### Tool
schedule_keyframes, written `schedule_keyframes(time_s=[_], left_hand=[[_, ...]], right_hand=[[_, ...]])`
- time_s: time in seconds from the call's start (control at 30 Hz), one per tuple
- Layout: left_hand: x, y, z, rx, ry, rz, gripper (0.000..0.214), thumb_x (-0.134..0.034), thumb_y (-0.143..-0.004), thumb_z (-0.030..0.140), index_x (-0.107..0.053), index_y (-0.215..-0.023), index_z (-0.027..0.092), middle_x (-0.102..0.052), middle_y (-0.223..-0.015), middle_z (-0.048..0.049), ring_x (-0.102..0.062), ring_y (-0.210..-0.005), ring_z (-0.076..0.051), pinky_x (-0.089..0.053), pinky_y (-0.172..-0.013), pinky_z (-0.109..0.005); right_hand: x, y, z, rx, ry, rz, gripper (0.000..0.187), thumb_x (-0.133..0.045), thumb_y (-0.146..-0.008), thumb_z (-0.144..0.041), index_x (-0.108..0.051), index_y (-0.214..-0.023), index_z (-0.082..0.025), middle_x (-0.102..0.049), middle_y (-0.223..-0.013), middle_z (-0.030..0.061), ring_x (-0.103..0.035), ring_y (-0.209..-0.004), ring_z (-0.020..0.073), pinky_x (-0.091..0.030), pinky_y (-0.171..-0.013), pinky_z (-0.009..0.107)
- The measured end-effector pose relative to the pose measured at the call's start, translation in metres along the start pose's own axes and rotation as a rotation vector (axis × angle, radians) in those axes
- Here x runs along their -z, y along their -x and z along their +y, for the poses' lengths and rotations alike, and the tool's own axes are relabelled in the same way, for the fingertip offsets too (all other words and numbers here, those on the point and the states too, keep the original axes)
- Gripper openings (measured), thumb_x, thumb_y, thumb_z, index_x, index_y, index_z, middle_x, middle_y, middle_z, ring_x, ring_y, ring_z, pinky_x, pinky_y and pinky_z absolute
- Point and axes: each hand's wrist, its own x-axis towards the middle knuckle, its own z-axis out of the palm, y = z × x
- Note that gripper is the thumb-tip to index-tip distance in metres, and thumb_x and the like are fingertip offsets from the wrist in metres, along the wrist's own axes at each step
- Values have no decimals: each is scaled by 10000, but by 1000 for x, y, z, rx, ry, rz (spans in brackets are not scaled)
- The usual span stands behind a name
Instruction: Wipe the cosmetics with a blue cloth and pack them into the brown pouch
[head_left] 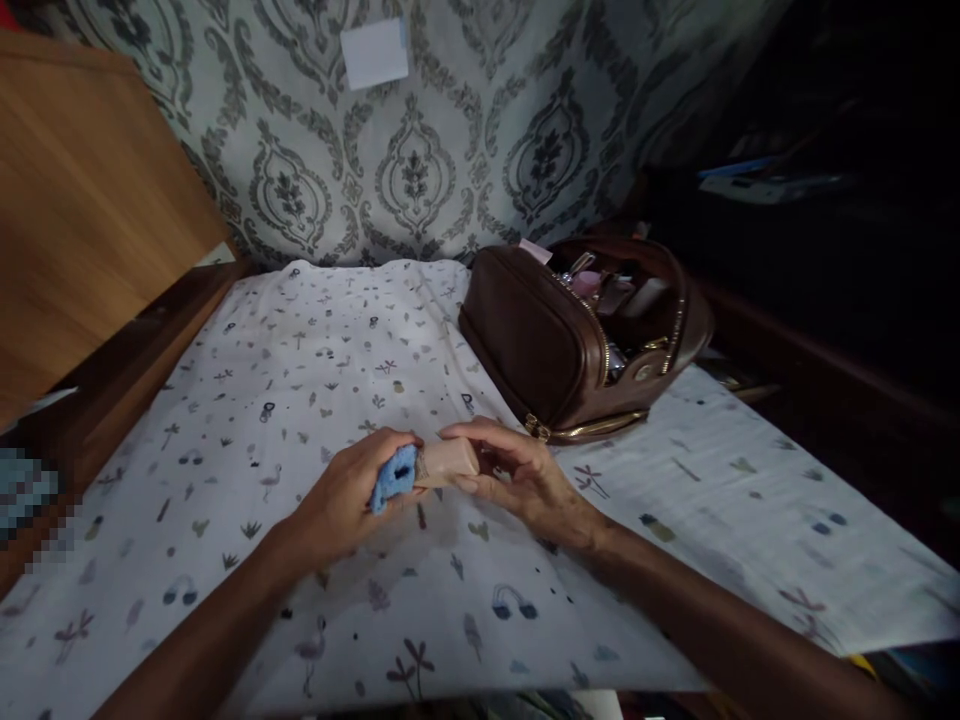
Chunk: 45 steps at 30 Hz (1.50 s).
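The person's left hand (349,485) and right hand (536,490) are both bare, with slender fingers (501,435) and softly rounded knuckles. The left forearm (217,610) is uncovered along its whole visible length, smooth in outline and broader away from the hand. The right forearm (712,610) is likewise uncovered, narrowing at the wrist (602,537), where a small bony bump shapes the edge. Its surface looks plain and even. Dim light and blur soften both arms toward the lower corners, so finer details, such as the nails, are hard to make out.
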Motion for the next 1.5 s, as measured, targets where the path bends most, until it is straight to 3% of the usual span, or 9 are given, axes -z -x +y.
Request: schedule_keyframes(time_s=[0.1,0.23,0.37,0.47,0.73,0.87,1.07,1.23,1.5], left_hand=[[10,-3,6,138,188,-25,263,-614,-910,399,-581,-1109,231,-652,-953,-26,-622,-787,-167,-487,-665,-267],[6,-5,19,283,407,130,315,-678,-858,426,-588,-1080,221,-636,-910,-24,-609,-750,-167,-489,-625,-259],[-16,-2,34,350,569,321,288,-642,-891,456,-552,-1063,244,-599,-836,-2,-609,-722,-158,-513,-616,-256],[-26,0,43,319,522,328,267,-587,-929,461,-540,-1085,250,-597,-839,-7,-617,-742,-165,-535,-656,-277],[-4,-7,21,363,376,465,375,-416,-1003,506,-537,-1234,236,-644,-1111,-77,-645,-985,-211,-539,-812,-321],[1,-4,12,210,519,376,548,-400,-969,613,-430,-1397,272,-556,-1353,-117,-601,-1160,-252,-536,-926,-376],[15,-1,14,75,362,141,379,-532,-952,508,-620,-1205,240,-648,-1032,-81,-628,-898,-209,-525,-773,-318],[14,0,11,45,262,119,304,-531,-957,463,-603,-1091,200,-597,-819,-14,-543,-671,-134,-438,-605,-251],[8,1,7,225,342,145,420,-521,-910,608,-557,-863,192,-445,-573,54,-421,-498,-105,-331,-494,-241]], right_hand=[[3,-1,-4,26,-94,-21,552,-720,-859,-415,-557,-1375,-308,-601,-1095,51,-586,-962,175,-504,-736,279],[-5,-3,-6,-35,-249,-134,850,-781,-798,-458,-357,-1518,-305,-570,-1261,98,-570,-1099,212,-521,-747,280],[-19,-1,-5,-118,-381,-292,615,-703,-856,-533,-545,-1361,-219,-622,-1228,94,-581,-1148,223,-483,-981,386],[-26,1,-3,-162,-507,-291,559,-656,-885,-564,-574,-1287,-185,-669,-1119,70,-622,-1092,216,-465,-1028,419],[-19,1,-13,-261,-542,-276,519,-770,-769,-563,-655,-1122,-200,-646,-1036,32,-610,-1030,209,-479,-989,398],[-17,1,-21,-253,-516,-404,440,-749,-780,-564,-679,-1018,-202,-615,-904,5,-597,-883,175,-493,-864,323],[-14,4,-15,-464,-646,-489,501,-703,-798,-596,-590,-1071,-191,-630,-707,-15,-530,-512,102,-412,-476,210],[-11,3,-19,-474,-536,-475,468,-800,-750,-477,-564,-1032,-187,-560,-738,-48,-542,-570,82,-450,-480,176],[-11,3,-17,-532,-529,-478,534,-844,-715,-425,-589,-1117,-183,-585,-846,-33,-589,-674,92,-522,-606,206]])
